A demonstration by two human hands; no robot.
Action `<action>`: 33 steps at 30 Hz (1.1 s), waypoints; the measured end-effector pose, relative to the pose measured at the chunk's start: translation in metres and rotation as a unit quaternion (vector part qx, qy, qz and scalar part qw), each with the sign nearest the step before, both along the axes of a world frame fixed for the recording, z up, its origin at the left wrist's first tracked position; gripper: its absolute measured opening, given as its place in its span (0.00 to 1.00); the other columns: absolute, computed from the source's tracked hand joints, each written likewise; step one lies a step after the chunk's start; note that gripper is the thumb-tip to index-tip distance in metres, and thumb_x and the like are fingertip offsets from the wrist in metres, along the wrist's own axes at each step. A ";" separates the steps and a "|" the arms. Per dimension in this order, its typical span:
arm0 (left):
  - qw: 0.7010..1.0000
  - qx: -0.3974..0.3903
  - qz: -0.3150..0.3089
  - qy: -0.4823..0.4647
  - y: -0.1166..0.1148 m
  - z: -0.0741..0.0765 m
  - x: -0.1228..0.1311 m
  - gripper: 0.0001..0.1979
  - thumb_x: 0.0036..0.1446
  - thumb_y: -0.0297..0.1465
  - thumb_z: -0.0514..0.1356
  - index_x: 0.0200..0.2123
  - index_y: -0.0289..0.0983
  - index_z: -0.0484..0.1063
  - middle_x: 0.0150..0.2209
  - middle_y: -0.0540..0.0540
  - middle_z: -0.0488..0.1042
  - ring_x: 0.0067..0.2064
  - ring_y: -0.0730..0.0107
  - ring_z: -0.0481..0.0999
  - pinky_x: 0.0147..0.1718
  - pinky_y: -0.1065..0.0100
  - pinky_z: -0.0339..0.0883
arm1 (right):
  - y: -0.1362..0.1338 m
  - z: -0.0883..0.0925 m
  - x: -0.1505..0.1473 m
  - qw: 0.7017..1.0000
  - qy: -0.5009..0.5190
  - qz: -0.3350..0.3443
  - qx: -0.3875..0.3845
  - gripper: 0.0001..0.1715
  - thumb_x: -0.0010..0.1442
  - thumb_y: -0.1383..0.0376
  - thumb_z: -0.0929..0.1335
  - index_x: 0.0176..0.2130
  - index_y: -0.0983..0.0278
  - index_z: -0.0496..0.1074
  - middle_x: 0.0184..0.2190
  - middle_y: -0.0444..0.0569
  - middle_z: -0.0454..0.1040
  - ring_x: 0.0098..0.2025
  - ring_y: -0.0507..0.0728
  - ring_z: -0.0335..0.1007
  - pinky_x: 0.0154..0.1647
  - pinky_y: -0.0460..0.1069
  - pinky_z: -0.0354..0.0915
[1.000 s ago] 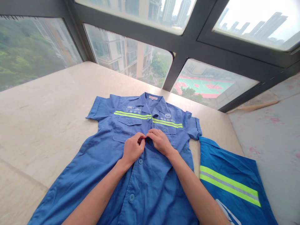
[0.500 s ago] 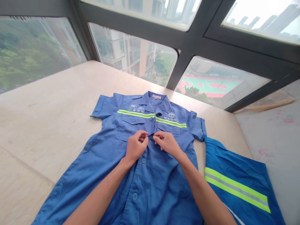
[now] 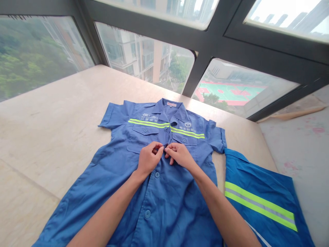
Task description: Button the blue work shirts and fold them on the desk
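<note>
1. We had the blue shirt lying front up on the pale ledge, collar toward the windows, short sleeves spread out to both sides.
2. Our left hand pinched the shirt's front edge between thumb and fingers, below the chest stripe.
3. Our right hand pinched at the same edge from the other side, its other fingers loosely curled. Fingertips of both hands met or nearly met; we couldn't tell whether cloth or a button sat between them.
4. Below the hands we had one button just beside the left wrist and a lower button further down the same strip.
5. To the right we had a brighter blue garment with a wide yellow-and-grey band, its top corner at the shirt's sleeve.
6. Behind the ledge: dark window frame, sports court visible outside.
</note>
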State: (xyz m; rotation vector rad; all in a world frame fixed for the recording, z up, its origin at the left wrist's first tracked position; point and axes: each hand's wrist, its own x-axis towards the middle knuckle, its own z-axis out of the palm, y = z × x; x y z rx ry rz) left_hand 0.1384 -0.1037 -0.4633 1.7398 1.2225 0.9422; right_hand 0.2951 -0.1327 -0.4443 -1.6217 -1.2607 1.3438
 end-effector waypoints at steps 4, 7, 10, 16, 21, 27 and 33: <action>1.000 0.024 0.003 0.011 0.000 -0.002 0.000 0.05 0.59 0.32 0.59 0.35 0.39 0.75 0.32 0.50 0.80 0.31 0.71 0.77 0.32 0.70 0.69 | 0.002 -0.001 0.001 1.000 0.007 0.005 -0.018 0.07 0.59 0.64 0.65 0.30 0.64 0.68 0.25 0.43 0.77 0.15 0.47 0.69 0.13 0.39 0.56; 0.998 0.056 0.011 0.029 -0.001 -0.002 0.001 0.04 0.59 0.29 0.59 0.35 0.39 0.75 0.33 0.50 0.79 0.32 0.71 0.77 0.34 0.70 0.69 | 0.003 -0.003 0.003 0.999 0.018 0.005 -0.033 0.06 0.59 0.63 0.65 0.31 0.64 0.68 0.26 0.44 0.77 0.16 0.48 0.69 0.09 0.39 0.53; 0.992 0.100 0.024 0.072 -0.002 -0.002 0.001 0.04 0.60 0.28 0.59 0.36 0.39 0.75 0.34 0.49 0.78 0.34 0.69 0.75 0.35 0.68 0.67 | 0.003 -0.005 0.004 0.999 0.031 0.005 -0.027 0.06 0.59 0.63 0.65 0.32 0.64 0.67 0.26 0.44 0.77 0.16 0.48 0.69 0.09 0.39 0.54; 0.961 0.197 0.009 0.194 -0.002 -0.002 -0.002 0.06 0.61 0.27 0.59 0.35 0.38 0.76 0.37 0.45 0.78 0.42 0.60 0.72 0.43 0.61 0.65 | -0.001 -0.007 0.001 1.000 0.005 -0.011 0.006 0.10 0.58 0.59 0.66 0.33 0.63 0.68 0.23 0.41 0.73 0.15 0.48 0.69 0.08 0.39 0.55; 0.948 0.192 0.006 0.252 -0.001 -0.001 -0.001 0.08 0.61 0.29 0.58 0.38 0.40 0.78 0.46 0.43 0.78 0.48 0.57 0.72 0.45 0.58 0.63 | -0.005 -0.014 0.001 0.990 -0.088 -0.069 0.088 0.13 0.62 0.55 0.64 0.36 0.62 0.69 0.24 0.41 0.72 0.14 0.49 0.66 0.11 0.42 0.57; 0.930 0.208 -0.046 0.301 -0.002 -0.004 0.000 0.15 0.65 0.28 0.51 0.48 0.37 0.75 0.56 0.39 0.74 0.59 0.54 0.69 0.52 0.54 0.60 | -0.006 -0.024 -0.001 0.905 -0.328 -0.048 0.268 0.15 0.66 0.63 0.61 0.48 0.64 0.71 0.43 0.55 0.75 0.45 0.60 0.73 0.50 0.54 0.69; 0.894 0.247 -0.120 0.355 0.002 -0.009 -0.006 0.26 0.67 0.29 0.44 0.67 0.32 0.56 0.69 0.36 0.54 0.70 0.57 0.50 0.59 0.52 0.54 | -0.003 -0.034 -0.008 0.830 -0.490 0.019 0.265 0.28 0.68 0.65 0.58 0.64 0.67 0.60 0.66 0.62 0.57 0.67 0.65 0.52 0.65 0.61 0.54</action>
